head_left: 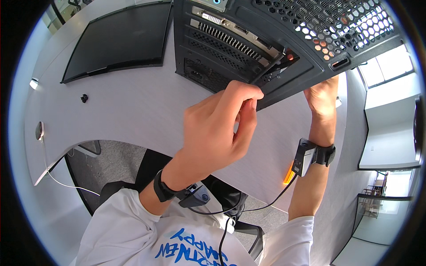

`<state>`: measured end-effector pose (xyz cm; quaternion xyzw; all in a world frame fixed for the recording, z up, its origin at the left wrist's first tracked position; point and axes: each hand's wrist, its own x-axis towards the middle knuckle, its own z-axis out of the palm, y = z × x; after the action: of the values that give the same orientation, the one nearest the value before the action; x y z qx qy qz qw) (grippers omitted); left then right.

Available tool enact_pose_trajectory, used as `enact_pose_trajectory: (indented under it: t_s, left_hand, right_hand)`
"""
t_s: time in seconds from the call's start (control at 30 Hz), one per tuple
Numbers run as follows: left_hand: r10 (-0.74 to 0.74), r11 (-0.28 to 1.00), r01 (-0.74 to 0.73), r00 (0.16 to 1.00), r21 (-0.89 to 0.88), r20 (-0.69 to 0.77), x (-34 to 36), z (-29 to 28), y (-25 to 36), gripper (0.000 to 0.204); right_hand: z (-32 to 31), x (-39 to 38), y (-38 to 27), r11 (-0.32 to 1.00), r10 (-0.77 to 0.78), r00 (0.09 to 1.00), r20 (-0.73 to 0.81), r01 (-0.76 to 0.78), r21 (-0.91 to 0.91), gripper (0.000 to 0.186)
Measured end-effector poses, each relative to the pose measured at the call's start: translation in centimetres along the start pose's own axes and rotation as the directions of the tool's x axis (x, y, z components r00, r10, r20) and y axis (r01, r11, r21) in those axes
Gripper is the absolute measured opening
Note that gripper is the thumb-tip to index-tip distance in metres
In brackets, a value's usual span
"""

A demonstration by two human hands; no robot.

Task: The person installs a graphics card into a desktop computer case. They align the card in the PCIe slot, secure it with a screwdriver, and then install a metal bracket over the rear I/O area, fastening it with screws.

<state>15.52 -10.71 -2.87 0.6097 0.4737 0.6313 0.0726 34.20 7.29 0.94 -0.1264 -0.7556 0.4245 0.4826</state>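
A black computer case (284,88) stands tilted in front of me, its back panel with ports, slot covers and a honeycomb vent turned toward me. A graphics card's metal bracket (230,33) shows in the panel, beside an open gap with dark parts inside. At the case's lower edge, my left hand (217,128) is closed in a pinch, thumb against fingers; what lies between them, if anything, is hidden. My right hand (323,93) reaches under the right side of the case, which hides its fingers.
A black monitor (124,40) lies at the far left of the grey table (133,106). Near it sits a small black piece (84,98). A cabled mouse-like device (40,131) is at the left edge. An orange object (289,174) lies by my right forearm. Cables hang from my wrist devices.
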Motion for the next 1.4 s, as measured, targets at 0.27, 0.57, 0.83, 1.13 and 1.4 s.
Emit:
enact_pose_trajectory:
  t_s: [0.27,0.57,0.83,1.13,1.4]
  left_hand:
    - [0.025,0.994,-0.017,0.997,0.105,-0.077,0.3,1.4,0.1,0.027]
    - [0.154,0.974,-0.118,0.971,0.192,-0.184,1.4,3.7,-0.8,0.034]
    - [0.268,0.957,-0.237,0.941,0.166,-0.206,0.9,3.0,-2.0,0.031]
    - [0.220,0.972,-0.189,0.940,0.141,-0.259,0.7,2.8,-2.1,0.034]
    - [0.165,0.963,-0.113,0.965,0.245,-0.202,0.8,2.9,-2.2,0.019]
  right_hand:
    - [0.6,0.5,-0.3,0.993,-0.031,0.998,0.046,0.025,0.119,0.043]
    - [0.3,1.3,-1.5,0.998,-0.066,0.982,0.179,0.067,0.002,0.045]
    - [0.4,0.7,-0.2,0.983,-0.047,0.991,0.129,0.024,0.179,0.048]
    - [-0.9,0.4,0.8,0.987,0.008,0.985,0.173,-0.035,0.155,0.050]
    - [0.2,0.4,0.1,0.979,0.025,0.995,0.101,-0.045,0.197,0.048]
